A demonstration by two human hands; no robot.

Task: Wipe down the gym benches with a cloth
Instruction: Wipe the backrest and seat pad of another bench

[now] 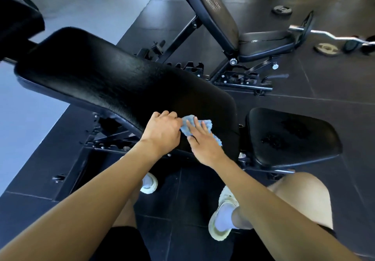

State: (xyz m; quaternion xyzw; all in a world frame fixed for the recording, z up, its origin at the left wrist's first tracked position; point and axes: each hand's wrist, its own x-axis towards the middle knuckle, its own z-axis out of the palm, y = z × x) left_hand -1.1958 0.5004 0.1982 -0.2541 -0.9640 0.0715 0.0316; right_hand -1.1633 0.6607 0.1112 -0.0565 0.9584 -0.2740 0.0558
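A black padded gym bench lies across the view, its long back pad running up to the left and its seat pad at the right. A light blue cloth lies on the lower end of the back pad. My left hand has its fingers curled and pinches the cloth's left edge. My right hand lies flat on the cloth with straight fingers, pressing it onto the pad.
A second adjustable bench stands behind, its back raised. Weight plates and a curl bar lie on the dark rubber floor at the right. A pale floor area is at the left. My feet in white shoes stand below the bench.
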